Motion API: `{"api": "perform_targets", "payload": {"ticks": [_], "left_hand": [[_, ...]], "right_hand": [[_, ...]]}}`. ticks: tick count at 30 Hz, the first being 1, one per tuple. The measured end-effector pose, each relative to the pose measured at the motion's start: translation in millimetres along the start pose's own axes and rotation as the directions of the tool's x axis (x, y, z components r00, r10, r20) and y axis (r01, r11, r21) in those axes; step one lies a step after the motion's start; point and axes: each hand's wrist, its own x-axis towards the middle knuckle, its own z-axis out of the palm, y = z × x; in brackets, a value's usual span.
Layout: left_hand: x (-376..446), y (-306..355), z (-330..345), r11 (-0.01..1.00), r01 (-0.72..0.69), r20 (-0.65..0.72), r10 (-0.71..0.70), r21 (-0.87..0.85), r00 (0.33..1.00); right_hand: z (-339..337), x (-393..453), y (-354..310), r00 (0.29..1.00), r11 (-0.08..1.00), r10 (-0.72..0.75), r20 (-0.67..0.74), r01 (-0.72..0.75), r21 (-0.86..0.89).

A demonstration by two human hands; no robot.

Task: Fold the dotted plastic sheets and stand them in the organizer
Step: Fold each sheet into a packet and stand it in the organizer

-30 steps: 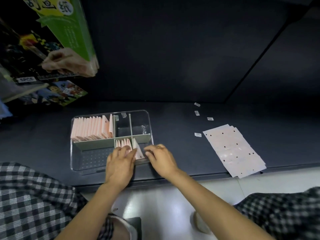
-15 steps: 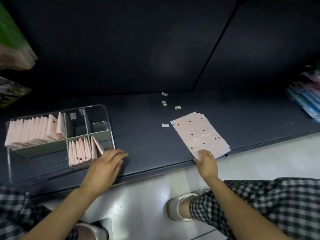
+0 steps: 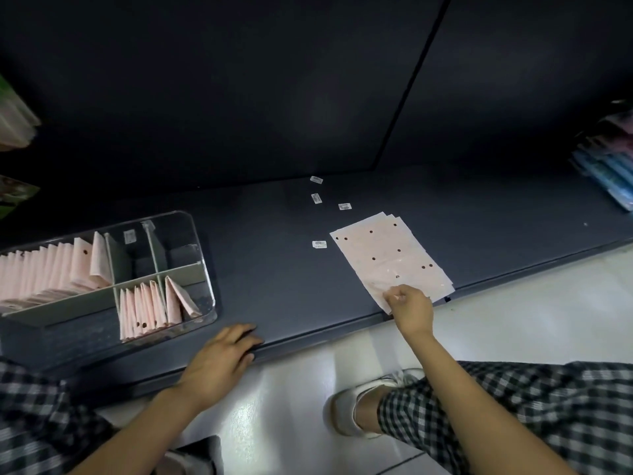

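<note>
A loose stack of flat pale pink plastic sheets with dark dots (image 3: 387, 255) lies fanned on the dark blue-grey shelf (image 3: 274, 269), its near corner close to the shelf's front edge. The right hand (image 3: 409, 308) reaches over that edge and pinches the near corner of the stack between thumb and curled fingers, lifting the film slightly so it wrinkles there. The left hand (image 3: 219, 363) rests palm down on the shelf's front lip, fingers stretched out and close together, holding nothing; it lies just beside the near right corner of the clear rectangular plastic organizer with grey dividers (image 3: 202, 269).

Inside the organizer, a long row of folded pink sheets (image 3: 51, 272) stands upright in the far left compartment, the rightmost ones leaning against the divider. A shorter row of folded pink sheets (image 3: 150, 308) stands in the near right compartment, the last one tilted to the right. The two small far compartments hold no folded sheets; a small white label is visible in one of them.

Four small white stickers (image 3: 319, 244) lie scattered on the shelf between the organizer and the flat stack. At the far right edge, blue and pink packaged goods (image 3: 609, 173) sit on the shelf. Checked black-and-white trousers (image 3: 513, 406) and a white shoe (image 3: 346, 409) show above the pale floor.
</note>
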Motion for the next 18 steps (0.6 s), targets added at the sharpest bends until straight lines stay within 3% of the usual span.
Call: {"api": "perform_targets", "payload": {"ticks": [4,7,13,18], "left_hand": [[4,8,-4,0.999,-0.022,-0.044,0.02,-0.03,0.999],[8,19,-8,0.995,-0.065,-0.101,0.057,-0.081,0.993],[17,36,-9,0.968,-0.074,-0.137,0.042,-0.24,0.99],[18,27,-5,0.936,-0.005,-0.213,-0.075,-0.353,0.974]], "right_hand": [[2,-7,-29,0.99,0.99,-0.143,-0.003,0.143,-0.017],[6,-20,-53,0.961,0.962,-0.264,0.08,0.269,-0.049],[31,-72,-104,0.782,0.872,-0.443,0.439,0.489,0.01],[42,-88,-115,0.687,0.88,-0.437,0.58,0.461,0.118]]}}
